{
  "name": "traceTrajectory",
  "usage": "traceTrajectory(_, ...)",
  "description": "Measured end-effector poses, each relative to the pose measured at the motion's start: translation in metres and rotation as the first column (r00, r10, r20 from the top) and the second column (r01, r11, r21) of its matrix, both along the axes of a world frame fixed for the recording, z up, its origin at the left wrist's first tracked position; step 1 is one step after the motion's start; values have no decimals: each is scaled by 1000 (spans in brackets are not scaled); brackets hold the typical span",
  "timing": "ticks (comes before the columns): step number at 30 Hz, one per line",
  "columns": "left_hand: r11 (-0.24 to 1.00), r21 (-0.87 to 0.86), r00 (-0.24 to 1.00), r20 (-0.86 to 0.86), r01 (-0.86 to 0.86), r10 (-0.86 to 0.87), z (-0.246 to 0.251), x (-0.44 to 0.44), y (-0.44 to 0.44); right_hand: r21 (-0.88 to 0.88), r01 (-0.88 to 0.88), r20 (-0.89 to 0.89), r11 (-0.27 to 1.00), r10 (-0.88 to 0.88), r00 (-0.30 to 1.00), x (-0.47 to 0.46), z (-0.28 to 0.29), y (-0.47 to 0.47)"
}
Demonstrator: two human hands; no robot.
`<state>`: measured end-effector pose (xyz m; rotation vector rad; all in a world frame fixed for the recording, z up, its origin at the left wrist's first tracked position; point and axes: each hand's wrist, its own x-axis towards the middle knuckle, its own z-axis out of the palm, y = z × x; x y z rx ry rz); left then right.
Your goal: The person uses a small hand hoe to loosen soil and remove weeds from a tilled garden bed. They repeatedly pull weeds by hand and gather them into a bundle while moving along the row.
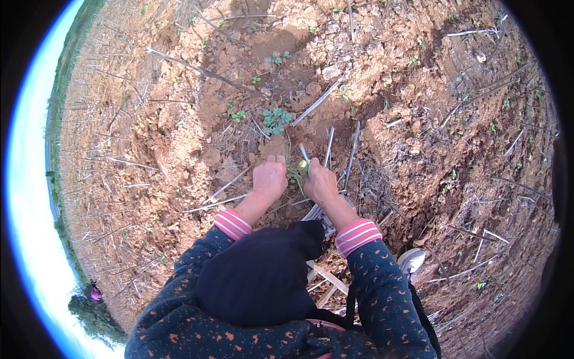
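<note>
My left hand (270, 176) is closed with its knuckles up, low over the soil, at the left edge of a tuft of thin grass-like stems (293, 172). Whether it grips any of them is hidden. Just to its right, my right hand (320, 180) is closed on a small tool with a yellow-green handle (304, 164). A narrow, pale metal-like part (304, 151) of the tool points up and away from me. Beyond both hands grows a blue-green leafy plant (276, 121), which neither hand touches.
Dry stalks (318, 101) lie across reddish, cloddy soil (188, 130), with small green seedlings (238, 116) scattered about. My shoe (411, 260) rests at lower right. Crossed wooden strips (329, 278) show beneath me. A distant figure in pink (96, 292) is at far left.
</note>
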<state>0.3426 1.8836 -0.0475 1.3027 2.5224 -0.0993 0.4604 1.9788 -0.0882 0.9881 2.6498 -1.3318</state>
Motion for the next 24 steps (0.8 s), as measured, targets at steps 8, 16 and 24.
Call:
traceTrajectory(8,979,-120,947,-260,164,-191,-53,-85,62,-16,-13,45,1000,14,999,-10,34,13)
traceTrajectory(16,994,-12,992,59,-108,108,-45,-107,39,186,-157,109,970,139,984,6,47,9)
traceTrajectory(24,747,245,622,733,-618,274,-2,-138,-73,155,47,124,987,-67,990,41,102,17)
